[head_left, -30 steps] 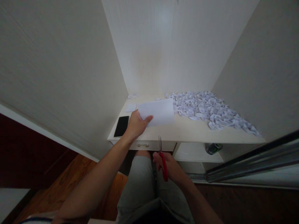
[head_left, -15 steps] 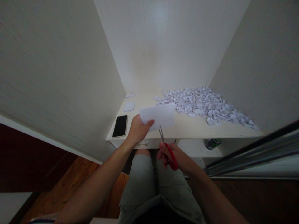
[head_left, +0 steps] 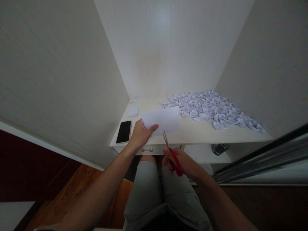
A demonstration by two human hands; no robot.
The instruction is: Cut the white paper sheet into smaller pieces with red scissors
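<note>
A white sheet of paper (head_left: 166, 118) is held above the desk by my left hand (head_left: 141, 134), thumb on top and the other fingers hidden beneath. My right hand (head_left: 175, 159) is closed around the red handles of a pair of scissors (head_left: 176, 162). The metal blades point up and away from me, their tips close to the paper's lower edge. Whether the tips touch the paper I cannot tell. Behind and to the right of the sheet spreads a large heap of white paper pieces (head_left: 204, 104), crumpled or twisted.
On the desk (head_left: 197, 134), a black-screened phone (head_left: 124, 132) lies to the left, with a small white paper stack (head_left: 133, 111) behind it. A few white scraps (head_left: 134, 99) sit in the far left corner. A dark can (head_left: 220, 149) lies on the shelf below. Walls enclose three sides.
The view has shifted very slightly. My left hand and the sheet sit a touch further left; the scissors stay in my right hand just below the paper.
</note>
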